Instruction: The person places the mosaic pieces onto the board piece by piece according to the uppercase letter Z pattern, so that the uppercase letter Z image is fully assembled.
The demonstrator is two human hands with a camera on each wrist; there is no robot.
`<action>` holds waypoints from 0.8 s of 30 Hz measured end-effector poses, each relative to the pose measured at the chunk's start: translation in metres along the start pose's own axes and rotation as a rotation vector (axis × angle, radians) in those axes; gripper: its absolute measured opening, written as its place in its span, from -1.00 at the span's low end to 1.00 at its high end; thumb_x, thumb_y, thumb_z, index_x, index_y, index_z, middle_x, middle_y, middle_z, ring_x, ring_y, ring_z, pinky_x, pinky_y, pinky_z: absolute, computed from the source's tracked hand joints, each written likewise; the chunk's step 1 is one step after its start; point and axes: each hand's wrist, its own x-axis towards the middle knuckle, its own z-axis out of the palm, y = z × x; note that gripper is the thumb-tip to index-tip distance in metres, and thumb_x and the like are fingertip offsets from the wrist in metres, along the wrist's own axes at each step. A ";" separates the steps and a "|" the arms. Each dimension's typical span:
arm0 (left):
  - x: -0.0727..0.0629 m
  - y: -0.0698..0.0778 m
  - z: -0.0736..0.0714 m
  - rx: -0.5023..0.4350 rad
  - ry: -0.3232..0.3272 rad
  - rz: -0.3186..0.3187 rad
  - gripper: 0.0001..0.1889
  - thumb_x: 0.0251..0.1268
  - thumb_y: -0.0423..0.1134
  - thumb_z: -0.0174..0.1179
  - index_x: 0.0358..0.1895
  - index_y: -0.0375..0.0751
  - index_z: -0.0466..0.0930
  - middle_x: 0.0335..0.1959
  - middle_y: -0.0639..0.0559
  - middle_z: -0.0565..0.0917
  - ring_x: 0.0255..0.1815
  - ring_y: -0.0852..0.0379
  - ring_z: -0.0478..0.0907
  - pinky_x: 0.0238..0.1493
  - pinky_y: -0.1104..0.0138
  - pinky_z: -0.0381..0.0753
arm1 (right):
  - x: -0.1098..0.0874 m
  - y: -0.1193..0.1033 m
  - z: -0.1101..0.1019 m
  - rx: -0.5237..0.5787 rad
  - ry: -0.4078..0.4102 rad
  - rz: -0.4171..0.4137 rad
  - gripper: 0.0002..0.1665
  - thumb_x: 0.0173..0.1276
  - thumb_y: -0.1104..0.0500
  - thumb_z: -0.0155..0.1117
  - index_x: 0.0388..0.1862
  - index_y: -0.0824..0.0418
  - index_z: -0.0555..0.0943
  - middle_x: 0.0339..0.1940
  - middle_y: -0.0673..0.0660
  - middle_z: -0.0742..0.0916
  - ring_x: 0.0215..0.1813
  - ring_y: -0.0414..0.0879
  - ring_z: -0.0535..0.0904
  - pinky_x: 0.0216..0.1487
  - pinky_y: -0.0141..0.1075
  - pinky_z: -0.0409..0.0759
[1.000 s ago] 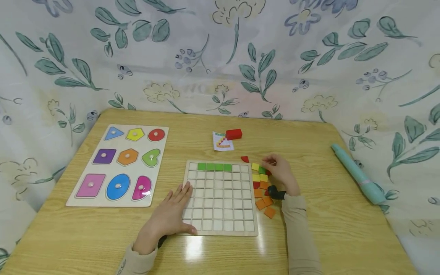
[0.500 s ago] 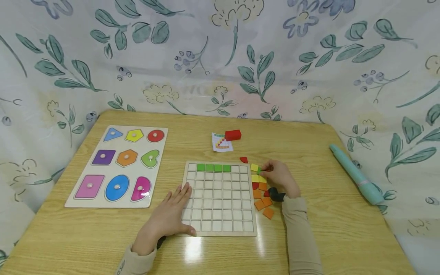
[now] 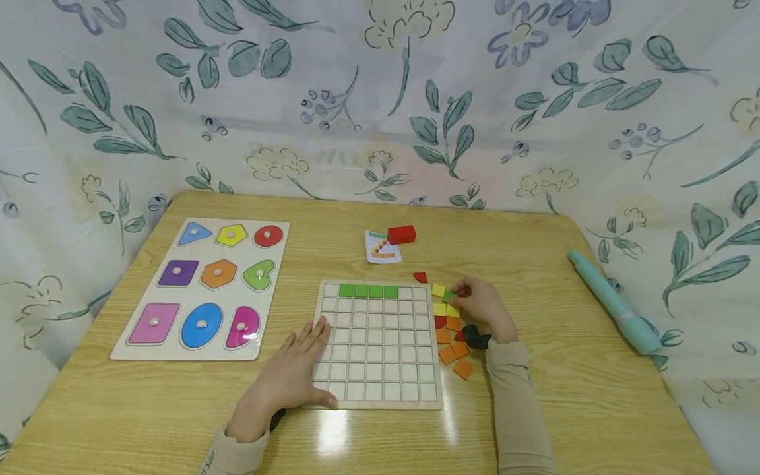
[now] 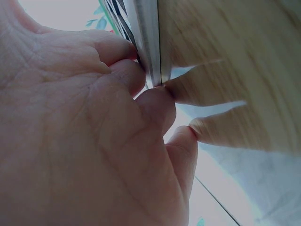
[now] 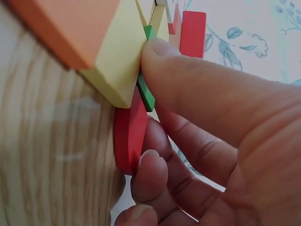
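A wooden grid board (image 3: pixel 384 406) lies flat, with several green square tiles (image 3: pixel 361 290) in its far row. My left hand (image 3: pixel 293 366) rests fingers spread on the board's left edge; in the left wrist view its fingertips touch the board's side (image 4: pixel 148 42). At the board's far right corner my right hand (image 3: pixel 483 303) pinches a green tile (image 5: pixel 146 92) by the thumb and fingers. In the right wrist view, a red curved piece (image 5: pixel 129 136) lies against the fingertips, and a yellow tile (image 5: pixel 120 61) is close beside the thumb.
Loose orange tiles (image 3: pixel 463 369) and yellow tiles (image 3: pixel 438 290) lie along the board's right side. Beyond the board are a red block (image 3: pixel 402 235) and a pattern card (image 3: pixel 382 254). A shape puzzle (image 3: pixel 267 330) lies left; a teal rolled item (image 3: pixel 614 303) lies right.
My right hand has shifted slightly toward the near left and its fingers have closed on the green tile, which has moved a little left. The left hand stays on the board.
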 end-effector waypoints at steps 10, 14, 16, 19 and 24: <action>0.001 0.000 0.000 -0.011 -0.009 -0.006 0.35 -0.31 0.29 0.48 0.54 -0.31 -0.09 0.60 -0.16 -0.10 0.60 -0.21 -0.16 0.56 -0.15 -0.09 | 0.000 0.002 0.000 -0.007 0.019 -0.022 -0.80 0.26 0.26 0.34 -0.19 0.33 0.58 -0.24 0.24 0.69 -0.20 0.01 0.57 -0.14 -0.24 0.57; 0.001 0.001 0.001 -0.013 -0.010 -0.005 0.35 -0.32 0.28 0.48 0.53 -0.32 -0.09 0.60 -0.16 -0.09 0.60 -0.21 -0.15 0.56 -0.15 -0.09 | 0.001 0.002 -0.001 -0.014 0.018 -0.021 -0.75 0.25 0.24 0.36 -0.13 0.33 0.59 -0.25 0.21 0.68 -0.21 -0.01 0.56 -0.16 -0.29 0.54; 0.002 0.001 0.001 -0.015 -0.011 -0.004 0.35 -0.31 0.28 0.48 0.53 -0.32 -0.09 0.60 -0.17 -0.09 0.60 -0.21 -0.15 0.56 -0.15 -0.09 | 0.001 0.002 -0.001 -0.030 0.024 -0.025 -0.73 0.26 0.23 0.35 -0.11 0.33 0.59 -0.24 0.21 0.68 -0.21 -0.01 0.56 -0.16 -0.27 0.53; 0.002 0.001 0.001 -0.016 -0.011 0.001 0.35 -0.31 0.29 0.48 0.53 -0.32 -0.09 0.60 -0.17 -0.10 0.60 -0.22 -0.16 0.56 -0.15 -0.09 | 0.001 0.000 0.000 -0.044 0.037 -0.022 -0.75 0.31 0.21 0.31 -0.09 0.31 0.60 -0.20 0.22 0.70 -0.17 0.01 0.58 -0.11 -0.23 0.56; 0.001 0.000 0.001 -0.011 -0.007 -0.008 0.36 -0.33 0.29 0.48 0.53 -0.32 -0.09 0.60 -0.17 -0.10 0.60 -0.22 -0.16 0.55 -0.15 -0.09 | 0.003 -0.011 0.001 -0.008 0.073 -0.054 -0.71 0.42 0.20 0.18 0.04 0.26 0.65 -0.07 0.24 0.72 -0.16 0.02 0.58 -0.19 -0.26 0.55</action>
